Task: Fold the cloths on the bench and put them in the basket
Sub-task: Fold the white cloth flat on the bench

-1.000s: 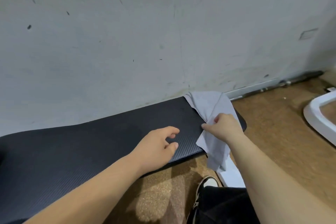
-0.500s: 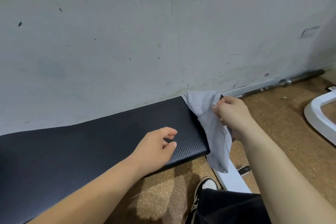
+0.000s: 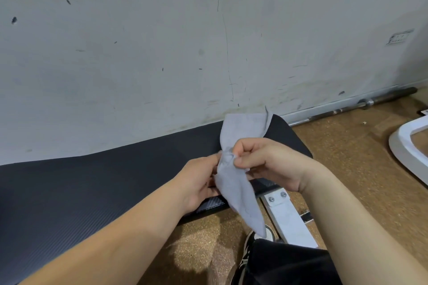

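A light grey cloth [image 3: 234, 183] is held up over the right end of the black padded bench [image 3: 92, 183]. It is bunched in the middle, with its upper part spread above my hands and its lower end hanging past the bench's front edge. My right hand [image 3: 268, 164] pinches the bunched middle between thumb and fingers. My left hand [image 3: 199, 183] touches the cloth's left edge from behind, fingers partly hidden by the fabric. The white object [image 3: 407, 148] at the far right edge may be the basket; only part of its rim shows.
A scuffed grey wall rises right behind the bench. A metal barbell bar [image 3: 352, 109] lies on the brown floor along the wall. The bench's white frame leg [image 3: 287, 220] stands by my shoe [image 3: 250, 245] and dark trouser leg.
My right hand has lifted the cloth off the bench's end and brought it toward the middle. My left hand has risen from the bench pad to meet the cloth.
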{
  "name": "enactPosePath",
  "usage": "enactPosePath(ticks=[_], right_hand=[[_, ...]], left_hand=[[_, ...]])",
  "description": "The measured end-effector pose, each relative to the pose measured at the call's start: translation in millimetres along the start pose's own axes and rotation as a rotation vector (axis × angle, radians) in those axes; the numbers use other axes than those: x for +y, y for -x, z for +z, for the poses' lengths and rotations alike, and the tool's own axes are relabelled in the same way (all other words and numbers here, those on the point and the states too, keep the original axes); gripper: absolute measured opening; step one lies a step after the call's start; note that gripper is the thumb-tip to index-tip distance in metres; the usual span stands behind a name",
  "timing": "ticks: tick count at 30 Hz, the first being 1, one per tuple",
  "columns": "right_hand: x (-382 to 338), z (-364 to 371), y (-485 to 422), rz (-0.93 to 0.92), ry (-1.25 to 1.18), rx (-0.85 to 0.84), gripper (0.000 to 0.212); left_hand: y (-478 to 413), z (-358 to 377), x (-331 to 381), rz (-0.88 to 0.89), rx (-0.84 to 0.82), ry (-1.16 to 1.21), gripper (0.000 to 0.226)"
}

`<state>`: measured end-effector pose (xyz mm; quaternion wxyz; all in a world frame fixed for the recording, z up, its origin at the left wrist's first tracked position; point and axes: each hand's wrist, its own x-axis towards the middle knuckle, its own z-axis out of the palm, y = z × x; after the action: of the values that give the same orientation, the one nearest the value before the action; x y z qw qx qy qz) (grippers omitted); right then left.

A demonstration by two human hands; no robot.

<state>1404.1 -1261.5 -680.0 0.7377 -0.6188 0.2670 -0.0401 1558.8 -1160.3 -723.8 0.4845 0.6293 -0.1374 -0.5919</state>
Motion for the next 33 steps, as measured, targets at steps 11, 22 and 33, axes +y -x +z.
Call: enactPosePath(ticks=[11,22,33], right_hand=[[2,12,-10,-0.007,0.134,0.233,0.019],[40,44,-84,-0.165,0.876,0.363,0.044],[0,116,-122,-0.411,0.812,0.270,0.019]], left_hand=[[11,-41,44,0.306,0.329,-0.104,0.025],[72,-97,33,0.340,0.131,-0.737,0.041],[123,-211,38,0.467,0.578,-1.192,0.026]])
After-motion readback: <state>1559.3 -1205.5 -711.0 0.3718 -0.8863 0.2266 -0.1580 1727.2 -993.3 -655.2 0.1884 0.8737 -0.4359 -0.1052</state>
